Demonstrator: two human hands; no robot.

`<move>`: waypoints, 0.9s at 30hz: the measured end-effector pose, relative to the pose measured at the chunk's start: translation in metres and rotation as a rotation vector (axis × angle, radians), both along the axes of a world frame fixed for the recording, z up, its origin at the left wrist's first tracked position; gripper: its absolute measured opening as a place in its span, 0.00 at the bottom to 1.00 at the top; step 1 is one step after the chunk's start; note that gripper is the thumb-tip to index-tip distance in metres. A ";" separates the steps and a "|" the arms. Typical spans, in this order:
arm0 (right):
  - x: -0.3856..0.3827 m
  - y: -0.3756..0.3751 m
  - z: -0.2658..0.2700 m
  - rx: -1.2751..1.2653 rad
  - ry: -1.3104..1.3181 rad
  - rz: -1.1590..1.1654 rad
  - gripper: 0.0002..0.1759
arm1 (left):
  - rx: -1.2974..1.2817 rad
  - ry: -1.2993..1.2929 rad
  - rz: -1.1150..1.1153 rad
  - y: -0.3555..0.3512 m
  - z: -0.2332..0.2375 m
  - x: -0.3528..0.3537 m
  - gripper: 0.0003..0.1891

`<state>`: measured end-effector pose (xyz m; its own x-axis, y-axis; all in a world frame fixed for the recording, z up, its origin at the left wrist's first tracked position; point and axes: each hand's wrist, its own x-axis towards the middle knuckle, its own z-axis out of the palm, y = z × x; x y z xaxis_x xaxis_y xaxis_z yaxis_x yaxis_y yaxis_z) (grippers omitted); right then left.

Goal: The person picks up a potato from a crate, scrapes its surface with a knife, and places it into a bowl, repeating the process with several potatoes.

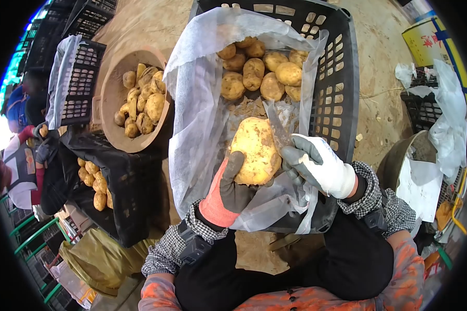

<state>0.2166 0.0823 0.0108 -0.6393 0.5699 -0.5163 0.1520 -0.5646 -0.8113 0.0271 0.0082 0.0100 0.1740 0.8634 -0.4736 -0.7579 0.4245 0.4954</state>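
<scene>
Left of the left hand, lower: dark-lined crate (pixel 132 192) with potatoes inside. Above it, also left: round basin (pixel 109 85) of potatoes, some elongated; its place within a short reach of the left hand looks deliberate.

Left hand (pixel 225 184), orange-and-grey glove: clamped on a large potato (pixel 254 147), thumb on the near left edge, palm side below. Grip presumably kept low so the broad face stays exposed. Potato sits between the hands, above the near part of a black crate (pixel 342 119). Pale liner (pixel 192 135) draped over the crate's rim, probably to cushion the contents. Loose potatoes (pixel 254 72) lie in it, beyond the hands.

Right hand (pixel 321 166), white-and-grey glove: fingers bent at the potato's right edge, perhaps steadying it; cannot tell whether they grip.
</scene>
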 end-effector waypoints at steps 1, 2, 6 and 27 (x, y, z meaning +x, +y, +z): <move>0.000 0.002 -0.001 0.126 -0.044 0.047 0.19 | 0.000 -0.001 0.000 -0.001 -0.002 -0.001 0.26; 0.001 0.003 -0.002 0.251 -0.087 0.094 0.19 | 0.028 0.056 -0.023 -0.002 -0.004 -0.003 0.26; 0.002 0.001 -0.007 0.671 -0.039 0.150 0.19 | 0.004 0.088 -0.078 -0.002 0.000 -0.003 0.28; 0.003 0.003 -0.008 0.137 -0.091 0.074 0.21 | 0.135 0.187 -0.157 0.000 -0.005 -0.007 0.31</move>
